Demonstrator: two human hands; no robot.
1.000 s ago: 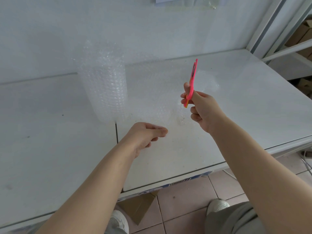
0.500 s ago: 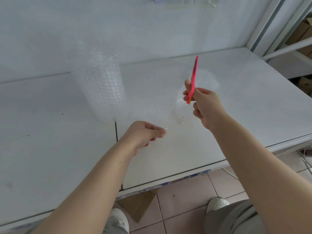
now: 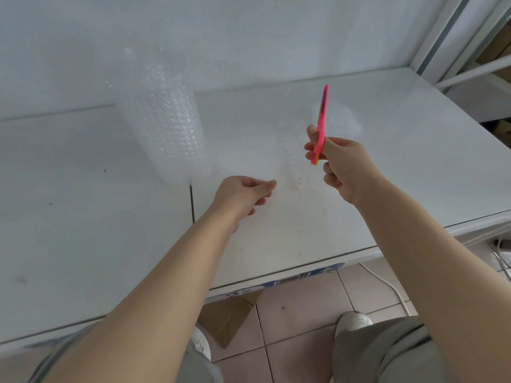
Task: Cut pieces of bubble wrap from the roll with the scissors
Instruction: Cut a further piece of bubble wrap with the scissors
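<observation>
1. My left hand [image 3: 243, 197] pinches the near edge of the loose bubble wrap sheet [image 3: 298, 178] between thumb and forefinger, the other fingers curled.
2. My right hand [image 3: 345, 167] grips the pink scissors [image 3: 320, 125], fingers wrapped around them, tips up over the sheet.
3. The roll [image 3: 163, 120] stands upright, far left on the table [image 3: 83, 244].
4. Tabletop stretches right of my right hand to the edge.

White wall [image 3: 249, 29] behind white table [image 3: 83, 244]; pinkish tiled floor [image 3: 304, 313]; cardboard scrap [image 3: 229, 319] under table; metal shelving [image 3: 470, 70] at right.

blue lettering on the strip [image 3: 304, 276] below the table [image 3: 387, 189], illegible
</observation>
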